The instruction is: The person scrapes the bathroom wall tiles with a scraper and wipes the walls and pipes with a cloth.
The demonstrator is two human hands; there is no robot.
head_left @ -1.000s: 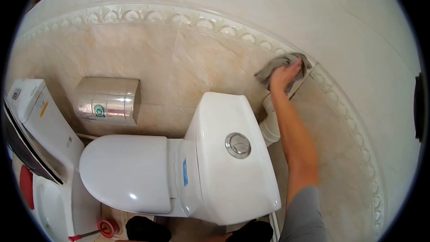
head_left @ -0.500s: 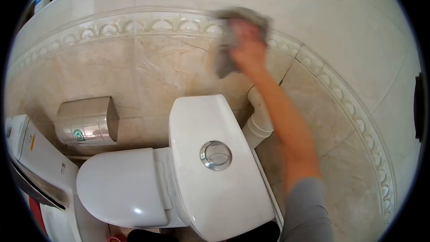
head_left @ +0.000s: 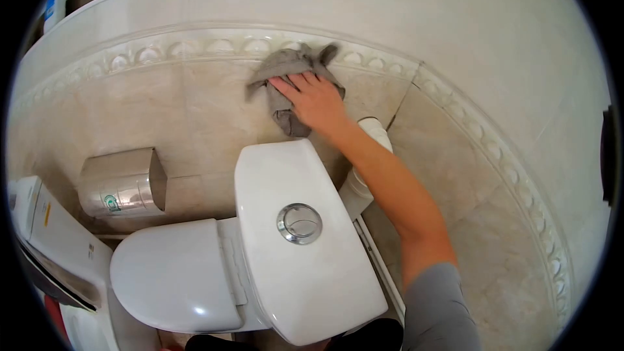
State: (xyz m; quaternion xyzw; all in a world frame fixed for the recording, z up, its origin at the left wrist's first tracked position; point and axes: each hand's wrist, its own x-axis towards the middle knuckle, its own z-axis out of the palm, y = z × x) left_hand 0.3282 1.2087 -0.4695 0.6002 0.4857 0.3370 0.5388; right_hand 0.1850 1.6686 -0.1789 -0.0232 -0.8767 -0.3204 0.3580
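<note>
Tiled wall [head_left: 214,107]: lies behind the grip and spreads to both sides; its moulded border [head_left: 221,46] runs just above the fingers.
Toilet [head_left: 325,279]: below the grip, lid down, its tank nearest to the wrist.
Metal box [head_left: 120,185]: on the wall, left of the grip and lower.
White pipe [head_left: 356,192]: below and right of the grip, partly behind the forearm.
Grey cloth [head_left: 291,64]: under the grip, bunched against the wall, its upper edge overlapping the border and a loose corner sticking up beyond the fingertips.
Handling: it looks light, limp and soft, not fragile; whether it is damp cannot be told. The thick middle seems the best hold, palm flat, as the edges would fold.
Right hand [head_left: 316,104]: holds the cloth flat to the wall, fingers slightly parted; the thumb is hard to make out.
Left hand: not in view.
Flush button [head_left: 299,223]: on the tank, below the grip.
</note>
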